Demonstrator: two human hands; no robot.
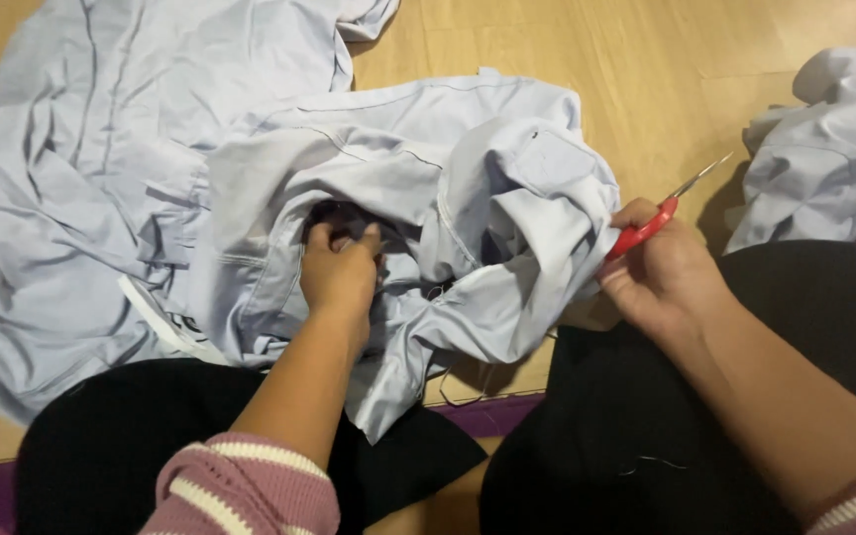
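Item: pale blue garment [428, 188], bunched and turned partly inside out, lying on wooden floor [587, 50] just ahead of the knees; seams and a patch pocket uppermost.
Left hand [339, 272]: closed on a fold of the garment at its middle, fingers curled into a dark opening in the cloth.
Right hand [661, 277]: closed round small thread snips [661, 213] with red grip, metal tips pointing up and away, clear of the cloth; thumb side touching the garment's right edge.
Progress, as judged: trimming under way; loose threads visible at lower hem, no cut being made now.
Adjacent: second pale blue cloth [61, 198] spread to left, touching the garment; crumpled heap of like fabric [824, 159] at right, apart.
Foreground: black-clad lap [646, 426], pink striped sleeves [240, 490], purple mat [487, 408].
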